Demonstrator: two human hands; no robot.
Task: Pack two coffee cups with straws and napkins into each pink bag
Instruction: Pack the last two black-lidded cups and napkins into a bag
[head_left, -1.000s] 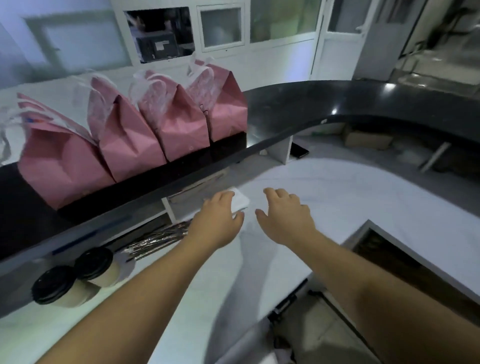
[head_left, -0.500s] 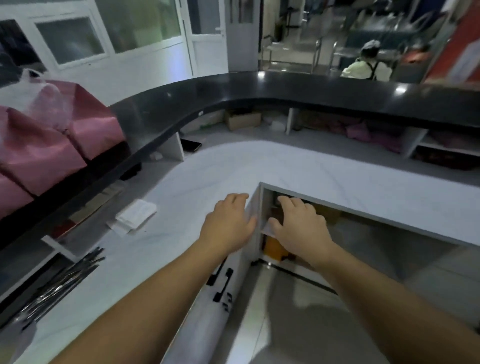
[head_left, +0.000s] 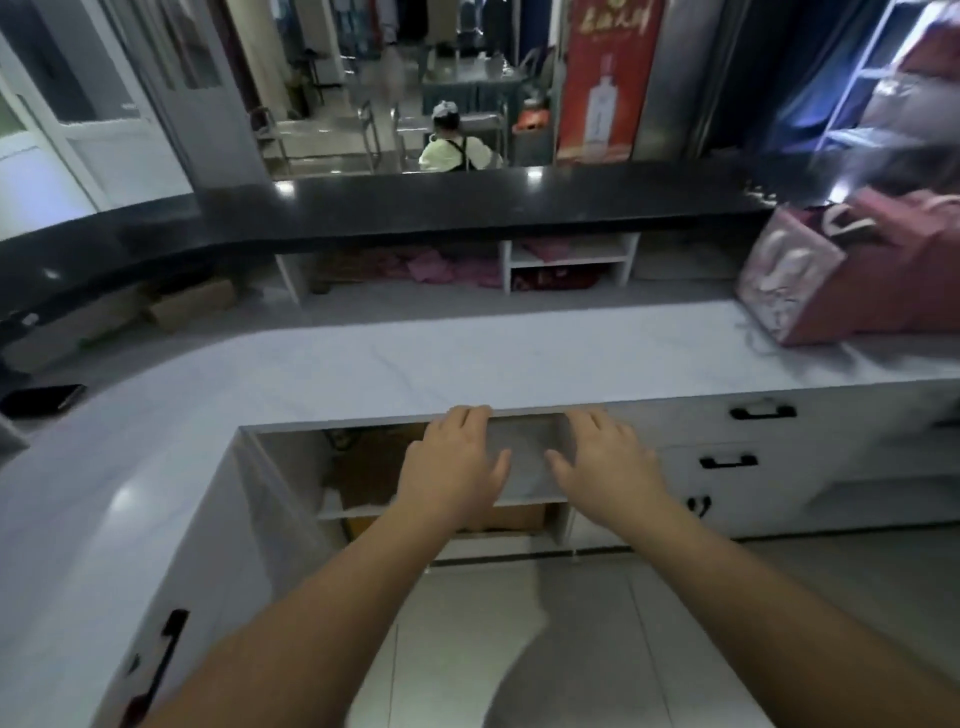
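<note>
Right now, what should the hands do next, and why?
Probably move right toward the pink bag on the white counter. Both the left hand and right hand are empty, held open over the cupboard opening, and no cups show here.

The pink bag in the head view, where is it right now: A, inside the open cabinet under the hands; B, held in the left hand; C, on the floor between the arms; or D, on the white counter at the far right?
D: the pink bag stands on the white counter at the far right, well away from both empty hands.
</note>
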